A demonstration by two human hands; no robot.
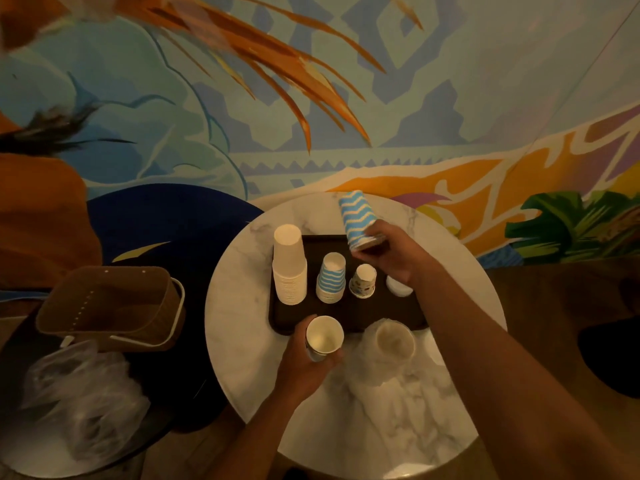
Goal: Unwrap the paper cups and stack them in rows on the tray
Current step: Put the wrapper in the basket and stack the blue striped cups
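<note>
Head view, round marble worktop [249,341] fills frame centre, with a dark tray [349,313] on its far half. A clear wrapper [381,393] with cups still inside lies centre-bottom, just at the tray's near edge, not yet unwrapped.

Step in hand: stacking, partway through. The tray's back row has a tall white stack [289,268] at left, then a blue wavy stack [331,278], then a short patterned stack [363,281]. All three look base-up. A white cup [398,289] at the row's right end is partly hidden by the right hand [391,258].

The right hand's fingers are curled round the wide end of a held blue stack [356,216], tilted, over the tray's far edge. The left hand [304,368] grips a single patterned cup [323,337], mouth up, at the tray's near left corner.

Next move, my guess: lower the held blue stack squarely onto the blue wavy stack. The single cup then needs flipping before it goes on the patterned stack.

Room: the tray's front strip is bare. The stacks stand close together, so the tall white one could be knocked. The right forearm crosses the tray's right side.

A basket [110,306] and a plastic bag [83,400] sit lower left, off the worktop.
</note>
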